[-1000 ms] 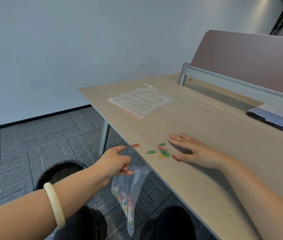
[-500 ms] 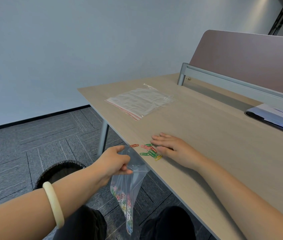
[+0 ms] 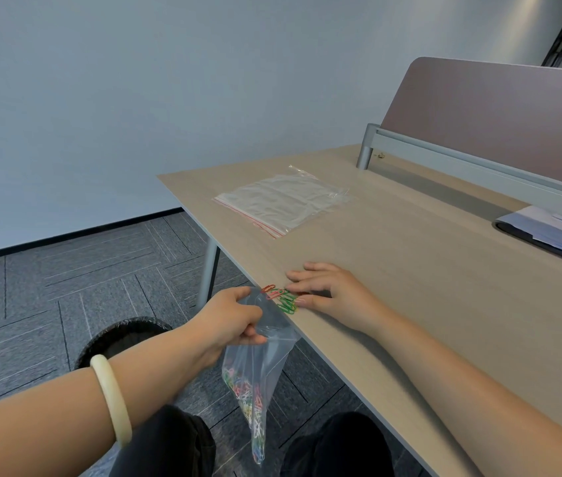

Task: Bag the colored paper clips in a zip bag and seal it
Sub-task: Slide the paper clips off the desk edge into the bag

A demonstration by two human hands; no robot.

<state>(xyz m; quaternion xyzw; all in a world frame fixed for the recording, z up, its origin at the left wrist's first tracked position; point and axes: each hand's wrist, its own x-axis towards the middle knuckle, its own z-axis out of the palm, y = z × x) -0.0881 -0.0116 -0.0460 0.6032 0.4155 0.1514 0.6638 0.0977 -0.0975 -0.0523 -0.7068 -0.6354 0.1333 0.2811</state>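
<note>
Pale wall (image 3: 135,98), grey carpet (image 3: 66,287), wooden desk (image 3: 427,287)

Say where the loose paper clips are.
Head view, centre: the loose paper clips lie at the table edge, against the right hand, above the bag that the left hand holds.

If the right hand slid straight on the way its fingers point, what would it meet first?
The loose paper clips at the desk edge: the right hand seems to touch them with its fingertips. Just past the edge hangs the bag, gripped by the left hand.
</note>
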